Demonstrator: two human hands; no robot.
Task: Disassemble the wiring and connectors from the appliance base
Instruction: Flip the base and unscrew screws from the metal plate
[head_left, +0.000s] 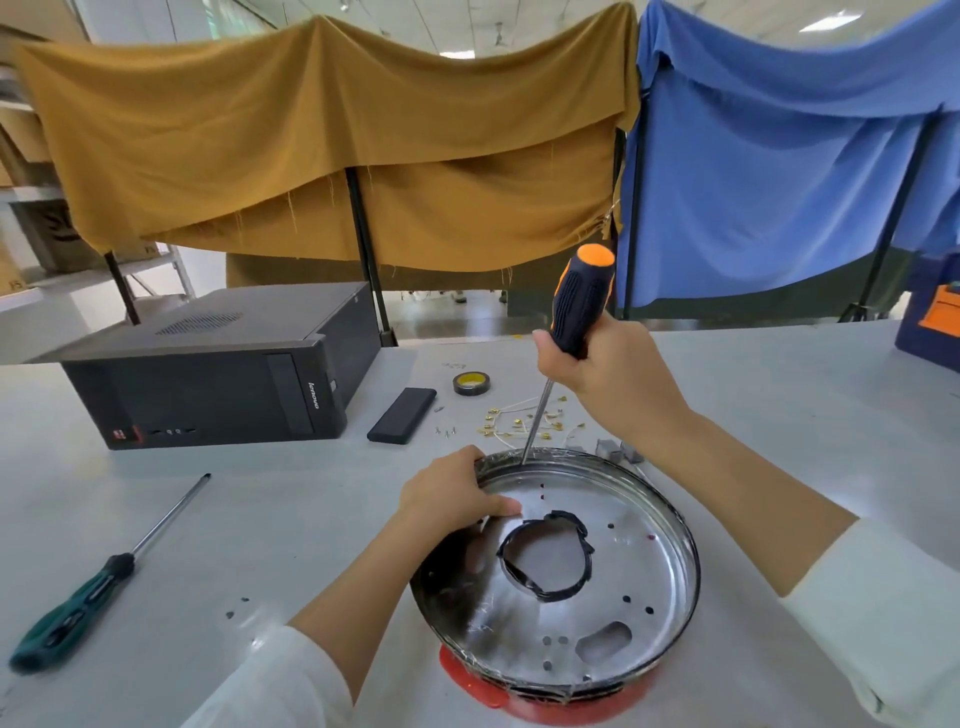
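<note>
The appliance base (639, 525) is a shiny round metal pan with a tape-rimmed centre hole, seated on a red bottom part (467, 680) near the table's front edge. My left hand (452, 499) grips the pan's far-left rim, thumb inside. My right hand (613, 374) holds an orange-and-black screwdriver (579, 306) upright; its shaft tip touches the far rim of the pan. Behind the pan lie loose white wires with brass connectors (524, 423).
A black Lenovo computer case (218, 374) stands at the back left. A green-handled screwdriver (98, 582) lies at the left. A black bar (402, 414), a tape roll (471, 383), small screws (445, 430) and grey plastic parts (615, 451) lie behind the pan.
</note>
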